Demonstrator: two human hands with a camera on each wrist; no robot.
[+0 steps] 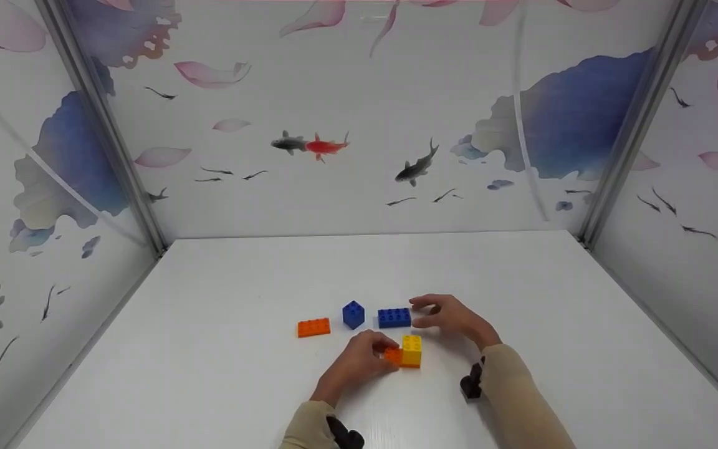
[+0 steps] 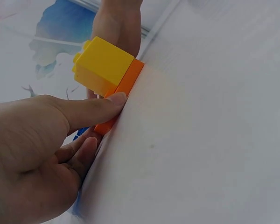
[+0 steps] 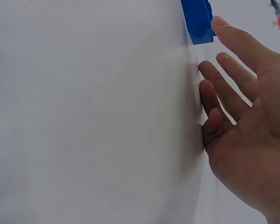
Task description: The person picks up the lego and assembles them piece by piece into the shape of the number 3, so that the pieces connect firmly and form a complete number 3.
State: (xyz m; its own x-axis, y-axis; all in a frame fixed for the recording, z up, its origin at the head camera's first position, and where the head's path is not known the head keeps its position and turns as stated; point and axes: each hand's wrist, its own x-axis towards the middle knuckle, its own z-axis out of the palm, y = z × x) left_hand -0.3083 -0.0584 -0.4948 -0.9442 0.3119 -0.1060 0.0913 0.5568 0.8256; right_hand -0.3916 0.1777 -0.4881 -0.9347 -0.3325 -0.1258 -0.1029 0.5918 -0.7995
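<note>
My left hand [image 1: 360,360] pinches a flat orange toy brick [image 1: 392,356] between thumb and fingers, low at the tabletop. On that brick's right end stands a yellow brick [image 1: 412,350], studs up; the left wrist view shows the pair from the side, with the thumb [image 2: 113,103] along the orange edge. My right hand [image 1: 452,316] is beside the right end of a blue brick [image 1: 394,318], fingers spread and holding nothing. In the right wrist view the thumb tip lies right by the blue brick [image 3: 198,22], while the other fingers rest low near the table.
Left of the blue brick, another blue brick [image 1: 353,315] stands turned cornerwise. Farther left lies a second flat orange brick [image 1: 313,328]. The white table [image 1: 222,380] is bounded by printed panels at the back and both sides.
</note>
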